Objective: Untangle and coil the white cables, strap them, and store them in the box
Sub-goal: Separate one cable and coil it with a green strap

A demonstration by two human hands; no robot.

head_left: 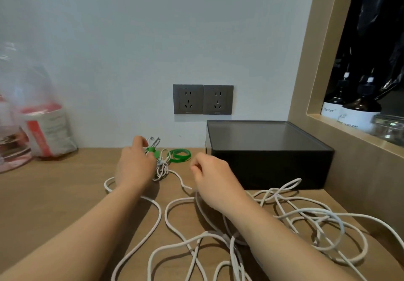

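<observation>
L hand (133, 167) rests curled on the strapped small coil (160, 167) near desk's back edge. R hand (211, 176), loosely closed, may pinch a strand; can't tell. Loose white cables (306, 219) sprawl toward front-right, nearer R hand; box (269, 162) just beyond, lid on.

Pale wall (131, 40), two grey sockets (202, 99), wooden desk (54, 193)

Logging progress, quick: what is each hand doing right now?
Left hand: resting on the strapped cable bundle, grip unclear.
Right hand: curled, pinching a white cable.
</observation>
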